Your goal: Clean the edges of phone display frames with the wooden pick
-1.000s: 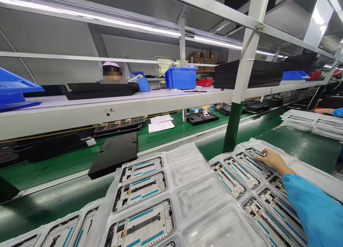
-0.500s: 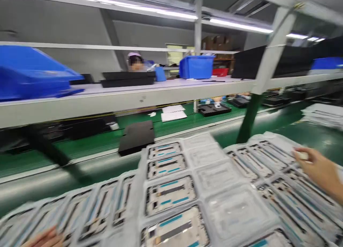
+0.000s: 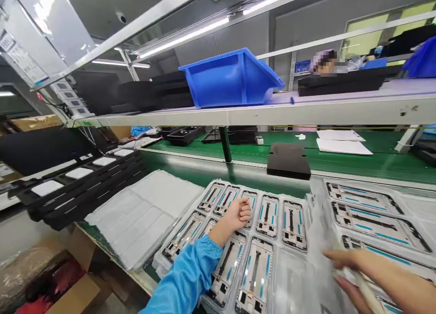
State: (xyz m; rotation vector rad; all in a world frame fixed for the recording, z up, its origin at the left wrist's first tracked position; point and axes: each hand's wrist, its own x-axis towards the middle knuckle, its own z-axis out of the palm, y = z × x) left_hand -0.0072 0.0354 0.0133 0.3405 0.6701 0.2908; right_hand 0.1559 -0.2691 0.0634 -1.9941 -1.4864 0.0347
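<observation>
My left hand [image 3: 240, 213], in a blue sleeve, rests over a clear plastic tray [image 3: 282, 264] of phone frames. Its fingers are curled in and nothing shows between them. Beneath it lies a phone frame [image 3: 250, 200] with a dark strip and blue tapes, partly covered by the hand. At the right, my right hand [image 3: 366, 271] is closed around a pale, elongated object [image 3: 366, 292], smeared by motion. That hand is above a second tray [image 3: 417, 209], where phone frames [image 3: 371, 198] lie crosswise. The object's exact kind cannot be made out.
White sheet-like trays [image 3: 136, 214] lie at the left. Stacked black trays [image 3: 112, 182] stand beyond them. A black foam block [image 3: 289, 159] sits at the green conveyor [image 3: 252, 153]. Overhead, a shelf [image 3: 306, 112] carries a blue bin [image 3: 225, 80]. A person [image 3: 323, 62] is behind it.
The view has swung to the left. My left hand has come further into view, over the left tray. My right hand has moved from the right-hand tray to the middle one.
</observation>
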